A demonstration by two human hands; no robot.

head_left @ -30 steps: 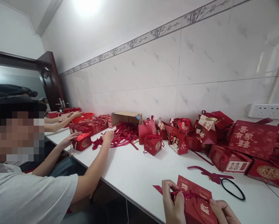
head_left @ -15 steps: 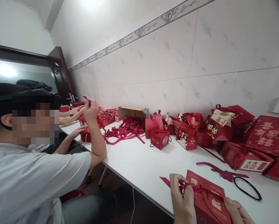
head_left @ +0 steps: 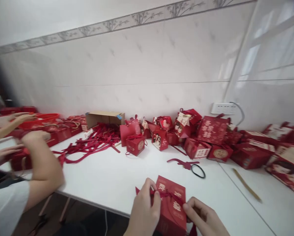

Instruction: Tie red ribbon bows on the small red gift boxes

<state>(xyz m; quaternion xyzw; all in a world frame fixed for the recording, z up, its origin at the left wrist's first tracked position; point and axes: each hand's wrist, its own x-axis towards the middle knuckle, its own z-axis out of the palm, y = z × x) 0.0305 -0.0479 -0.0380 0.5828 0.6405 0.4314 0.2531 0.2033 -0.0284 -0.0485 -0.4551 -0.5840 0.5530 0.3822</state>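
Note:
A red gift box with pale lettering is between my hands near the table's front edge, slightly tilted. A dark red ribbon runs across its top, crossed or knotted near the middle. My left hand is closed on the ribbon at the box's left side, with a pointed ribbon end sticking out past the fingers. At the right edge of the box, the thumb and fingers of my right hand pinch the ribbon, and a tail hangs below. The box's lower part is cut off by the frame.
A black elastic loop and a ribbon strip lie beyond the box. Finished-looking red boxes line the wall. An open carton stands by heaped ribbons. A gold strip lies right. Co-workers' arms reach in from the left.
The view has swung right, showing more boxes and a wall socket. Both my hands keep hold of the ribbon on the box. The nearby co-worker's raised hand has come down to the table.

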